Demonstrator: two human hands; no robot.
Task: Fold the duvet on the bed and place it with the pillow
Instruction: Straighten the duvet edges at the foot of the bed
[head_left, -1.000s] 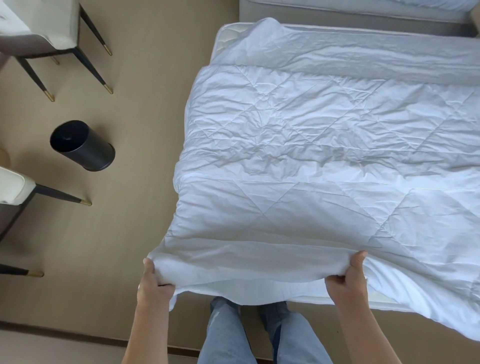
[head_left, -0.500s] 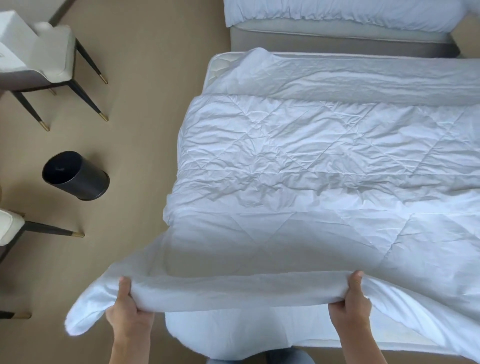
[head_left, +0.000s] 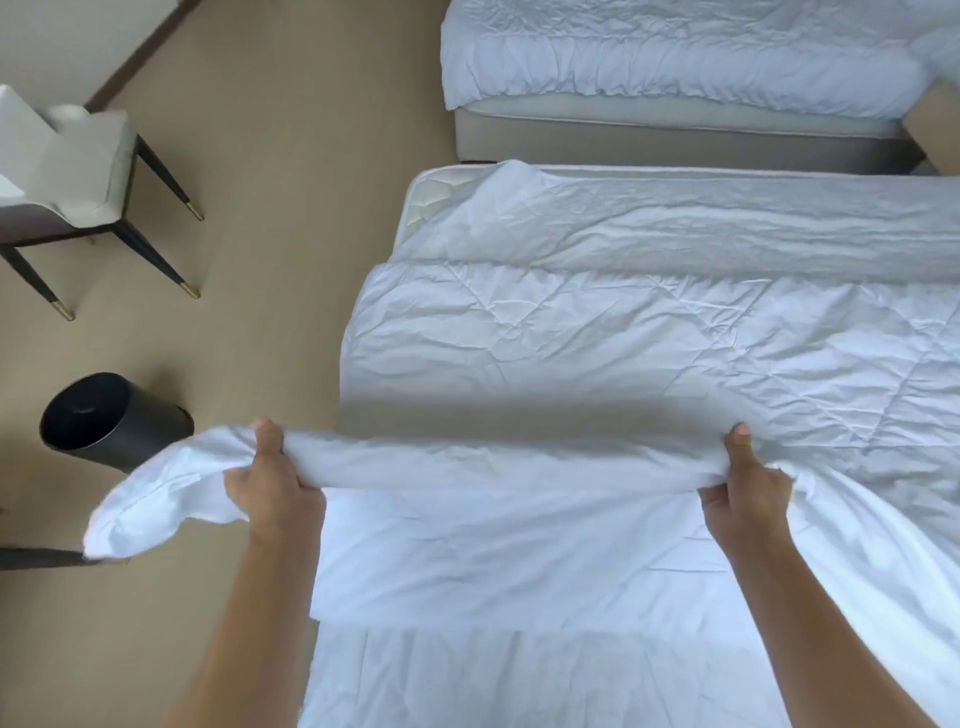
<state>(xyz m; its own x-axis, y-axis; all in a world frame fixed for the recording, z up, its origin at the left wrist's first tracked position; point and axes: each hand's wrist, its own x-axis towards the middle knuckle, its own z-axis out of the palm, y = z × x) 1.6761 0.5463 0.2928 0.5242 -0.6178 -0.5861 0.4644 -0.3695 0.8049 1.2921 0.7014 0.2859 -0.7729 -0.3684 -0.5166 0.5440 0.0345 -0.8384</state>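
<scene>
The duvet (head_left: 597, 364) is lying across the bed (head_left: 431, 189), its near edge being gripped and lifted by the left hand (head_left: 272, 480) and right hand (head_left: 745, 480), held well apart. That edge is best being kept taut and level while being carried over.

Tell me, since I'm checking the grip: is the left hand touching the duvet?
Touching. The head view shows the left hand with its thumb over the duvet edge, gripping it.
</scene>
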